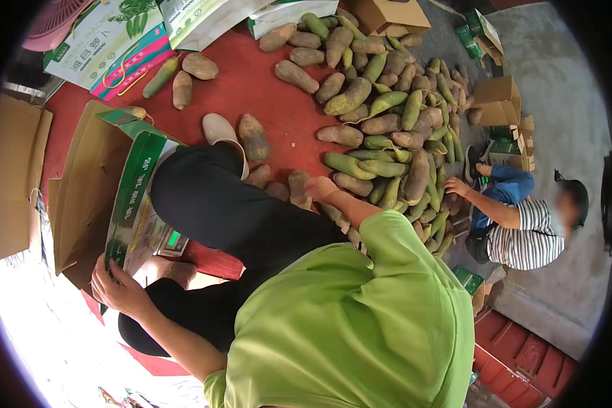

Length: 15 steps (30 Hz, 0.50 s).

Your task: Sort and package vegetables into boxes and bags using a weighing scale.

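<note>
My left hand point(121, 291) grips the near edge of an open cardboard box point(126, 204) with green and white printing, its fingers hooked over the wall. The inside of the box is mostly hidden. A scale with a lit green display point(174, 239) shows beside the box, next to my leg. Out to the right, my right hand point(321, 190) is closed on the end of a brown, elongated melon point(298, 188) lying on the red floor covering. More melons lie close to that hand, partly hidden by my arm and knee.
A large pile of green and brown melons point(387, 129) spreads to the right. Loose melons point(255, 138) lie near my shoe point(221, 129). Printed boxes point(109, 51) stand at the far left, a plain carton point(496, 100) at the right. Another person point(523, 224) crouches beyond the pile, reaching toward it.
</note>
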### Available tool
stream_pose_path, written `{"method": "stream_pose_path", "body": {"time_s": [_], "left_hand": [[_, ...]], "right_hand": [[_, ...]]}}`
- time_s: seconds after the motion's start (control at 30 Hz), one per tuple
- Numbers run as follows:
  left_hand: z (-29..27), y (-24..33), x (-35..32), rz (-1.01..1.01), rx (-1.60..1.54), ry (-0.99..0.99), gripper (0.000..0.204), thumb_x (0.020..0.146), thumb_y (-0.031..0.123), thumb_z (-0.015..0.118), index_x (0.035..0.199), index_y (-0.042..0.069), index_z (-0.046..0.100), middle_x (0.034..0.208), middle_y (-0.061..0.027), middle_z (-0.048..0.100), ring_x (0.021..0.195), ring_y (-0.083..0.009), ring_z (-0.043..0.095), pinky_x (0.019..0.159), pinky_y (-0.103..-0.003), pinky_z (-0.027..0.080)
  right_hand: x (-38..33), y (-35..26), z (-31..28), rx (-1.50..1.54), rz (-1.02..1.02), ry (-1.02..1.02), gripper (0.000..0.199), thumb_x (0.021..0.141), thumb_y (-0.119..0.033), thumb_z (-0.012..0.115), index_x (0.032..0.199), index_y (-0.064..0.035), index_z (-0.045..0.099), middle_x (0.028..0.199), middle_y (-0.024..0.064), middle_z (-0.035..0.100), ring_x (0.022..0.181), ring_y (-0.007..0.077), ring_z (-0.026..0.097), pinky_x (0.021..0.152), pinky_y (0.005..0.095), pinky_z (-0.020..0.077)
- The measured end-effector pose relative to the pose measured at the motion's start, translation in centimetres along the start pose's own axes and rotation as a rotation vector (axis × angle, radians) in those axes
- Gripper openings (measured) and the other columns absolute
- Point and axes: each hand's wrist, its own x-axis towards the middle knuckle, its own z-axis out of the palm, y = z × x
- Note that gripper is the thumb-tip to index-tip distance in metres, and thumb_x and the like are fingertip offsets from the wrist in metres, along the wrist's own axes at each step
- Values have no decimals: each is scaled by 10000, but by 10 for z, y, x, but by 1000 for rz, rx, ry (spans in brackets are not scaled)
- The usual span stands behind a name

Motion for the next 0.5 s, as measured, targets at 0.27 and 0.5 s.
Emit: {"method": "stream_pose_path", "body": {"time_s": [0.27,0.5], "left_hand": [[3,-5,-2,22,16,29,153,892,102,581,1024,48,638,922,-78,653,866,-282,600,789,-396,427],[4,-8,-5,-5,12,28,182,870,96,581,1036,48,638,951,-96,658,909,-298,598,851,-410,421]], "right_hand": [[-23,26,-86,-283,219,-26,223,804,-233,561,886,-87,708,933,178,673,882,352,651,795,426,514],[-47,76,-144,-679,513,129,259,882,-165,532,1136,-168,583,1211,41,545,1174,245,498,895,450,444]]}}
